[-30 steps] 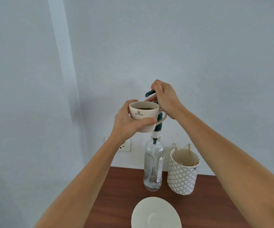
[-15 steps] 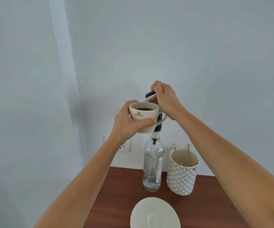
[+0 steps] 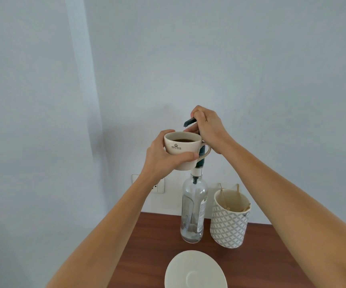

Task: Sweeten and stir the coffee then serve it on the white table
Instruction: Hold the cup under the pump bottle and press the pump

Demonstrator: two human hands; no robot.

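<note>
My left hand (image 3: pixel 163 159) holds a cream coffee cup (image 3: pixel 183 149) with dark coffee in it, raised in the air under the dark green pump spout (image 3: pixel 189 122). The pump sits on top of a clear glass syrup bottle (image 3: pixel 193 210) that stands on the brown wooden table (image 3: pixel 147 246). My right hand (image 3: pixel 208 129) is closed over the pump head, above and just right of the cup. The spout tip hangs a little above the cup's rim.
A white saucer (image 3: pixel 196 271) lies at the table's near edge. A patterned white holder (image 3: pixel 229 220) with wooden stir sticks stands right of the bottle. A wall socket (image 3: pixel 158 186) is behind my left wrist. A plain wall closes the back.
The pump head and my right hand have risen slightly; the cup stays in place under the spout.
</note>
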